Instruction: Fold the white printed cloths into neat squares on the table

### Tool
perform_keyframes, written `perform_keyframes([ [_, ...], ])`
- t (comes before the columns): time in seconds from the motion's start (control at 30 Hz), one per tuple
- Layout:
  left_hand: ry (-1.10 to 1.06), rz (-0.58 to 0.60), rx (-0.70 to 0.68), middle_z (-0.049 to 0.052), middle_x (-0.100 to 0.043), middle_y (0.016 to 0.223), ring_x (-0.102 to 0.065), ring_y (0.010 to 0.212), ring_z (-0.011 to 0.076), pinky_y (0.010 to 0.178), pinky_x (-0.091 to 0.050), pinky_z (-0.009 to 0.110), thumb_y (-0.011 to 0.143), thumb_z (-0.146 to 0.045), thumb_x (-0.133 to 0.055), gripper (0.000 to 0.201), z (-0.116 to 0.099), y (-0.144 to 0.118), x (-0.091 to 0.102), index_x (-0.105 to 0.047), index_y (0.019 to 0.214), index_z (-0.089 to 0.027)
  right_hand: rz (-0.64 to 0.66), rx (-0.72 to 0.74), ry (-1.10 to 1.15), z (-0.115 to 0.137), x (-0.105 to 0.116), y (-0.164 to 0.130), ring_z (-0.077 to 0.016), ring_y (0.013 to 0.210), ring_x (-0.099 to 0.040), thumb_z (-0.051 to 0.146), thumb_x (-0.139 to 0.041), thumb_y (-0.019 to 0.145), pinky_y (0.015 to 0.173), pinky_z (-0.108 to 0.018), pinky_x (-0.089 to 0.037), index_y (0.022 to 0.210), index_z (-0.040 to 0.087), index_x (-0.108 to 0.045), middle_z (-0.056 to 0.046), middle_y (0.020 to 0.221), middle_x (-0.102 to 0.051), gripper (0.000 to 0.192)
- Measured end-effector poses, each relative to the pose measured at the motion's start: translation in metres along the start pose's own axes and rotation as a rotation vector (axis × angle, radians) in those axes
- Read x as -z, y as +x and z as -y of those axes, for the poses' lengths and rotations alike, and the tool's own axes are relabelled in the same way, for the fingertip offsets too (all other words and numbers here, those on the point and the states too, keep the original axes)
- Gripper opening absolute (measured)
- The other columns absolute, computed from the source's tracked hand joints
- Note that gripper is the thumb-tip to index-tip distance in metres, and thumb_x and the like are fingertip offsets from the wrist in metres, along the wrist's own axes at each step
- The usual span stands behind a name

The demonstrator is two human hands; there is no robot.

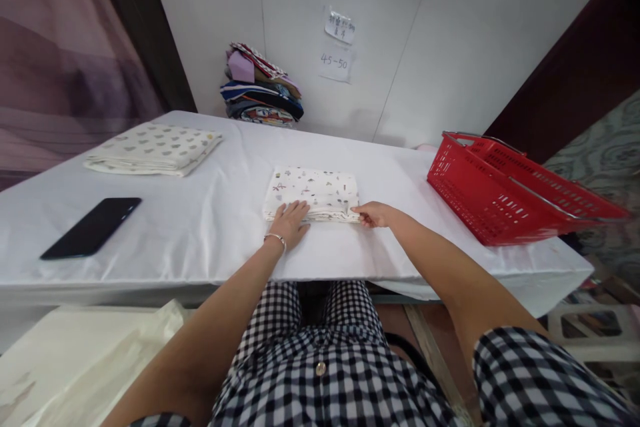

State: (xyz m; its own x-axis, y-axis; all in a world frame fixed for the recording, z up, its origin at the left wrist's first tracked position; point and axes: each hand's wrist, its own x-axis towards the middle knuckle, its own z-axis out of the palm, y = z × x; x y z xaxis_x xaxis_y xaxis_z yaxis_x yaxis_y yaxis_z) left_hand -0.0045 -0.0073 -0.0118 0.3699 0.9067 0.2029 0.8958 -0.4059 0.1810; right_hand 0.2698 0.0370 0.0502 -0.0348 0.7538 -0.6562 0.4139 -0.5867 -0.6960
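A folded white cloth (315, 188) with small printed figures lies on the table in front of me. Resting flat on its near left edge is my left hand (290, 221), fingers stretched out and a bracelet at the wrist. My right hand (373, 214) pinches the near right corner of the same cloth between thumb and fingers. Several folded layers show along the near edge. Part of that edge is hidden under my left hand.
A second folded cloth (155, 147) with grey shapes lies at the left, behind a black phone (93, 228). A red plastic basket (500, 193) stands on the right. Folded fabrics (263, 90) are stacked against the wall. White fabric covers the table (200, 240).
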Motion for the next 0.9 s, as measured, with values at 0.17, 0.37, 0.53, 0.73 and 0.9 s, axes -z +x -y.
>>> perform_keyframes([
  [0.17,-0.004,-0.02,-0.017,0.003,-0.034,0.145,-0.024,0.135,0.0201,0.112,-0.016,0.044,0.087,-0.03,-0.039,0.05,-0.001,-0.001,0.001,-0.037,0.136,-0.022,-0.17,0.1,-0.003,-0.005,0.0,0.003,-0.0044,0.033,-0.034,0.029,-0.064,0.079,0.032,-0.017,-0.021,0.056,0.018,-0.043,0.007,0.037,-0.04,0.033],
  [0.37,-0.038,-0.045,0.017,0.002,-0.041,0.141,-0.03,0.132,0.0182,0.111,-0.02,0.04,0.089,-0.031,-0.035,0.043,0.0,-0.001,0.001,-0.045,0.13,-0.022,-0.164,0.112,0.001,-0.018,-0.002,0.004,-0.0051,0.033,-0.036,0.027,-0.066,0.077,0.033,-0.018,-0.024,0.056,0.017,-0.045,0.006,0.039,-0.043,0.031],
  [0.53,-0.058,-0.109,0.015,0.001,-0.047,0.136,-0.036,0.129,0.0187,0.11,-0.023,0.041,0.09,-0.03,-0.036,0.039,0.001,-0.001,-0.002,-0.049,0.126,-0.025,-0.125,0.104,0.033,-0.02,0.0,0.004,-0.0052,0.037,-0.043,0.028,-0.066,0.078,0.034,-0.016,-0.028,0.065,0.016,-0.049,0.006,0.046,-0.048,0.024],
  [0.73,-0.092,-0.267,0.044,0.005,-0.063,0.114,-0.053,0.108,0.0197,0.099,-0.039,0.038,0.088,-0.025,-0.036,0.032,0.008,0.0,-0.001,-0.063,0.106,-0.021,-0.147,0.095,0.012,-0.018,-0.003,0.004,-0.0071,0.039,-0.048,0.032,-0.069,0.075,0.033,-0.017,-0.03,0.067,0.016,-0.052,0.002,0.048,-0.053,0.025],
  [0.9,-0.106,-0.296,0.067,0.007,-0.065,0.104,-0.056,0.099,0.0205,0.093,-0.043,0.037,0.086,-0.022,-0.037,0.032,0.012,-0.002,0.006,-0.066,0.1,-0.019,-0.172,0.142,-0.018,-0.022,-0.003,-0.002,-0.0081,0.043,-0.053,0.036,-0.069,0.075,0.037,-0.018,-0.034,0.071,0.016,-0.052,0.001,0.056,-0.058,0.026],
])
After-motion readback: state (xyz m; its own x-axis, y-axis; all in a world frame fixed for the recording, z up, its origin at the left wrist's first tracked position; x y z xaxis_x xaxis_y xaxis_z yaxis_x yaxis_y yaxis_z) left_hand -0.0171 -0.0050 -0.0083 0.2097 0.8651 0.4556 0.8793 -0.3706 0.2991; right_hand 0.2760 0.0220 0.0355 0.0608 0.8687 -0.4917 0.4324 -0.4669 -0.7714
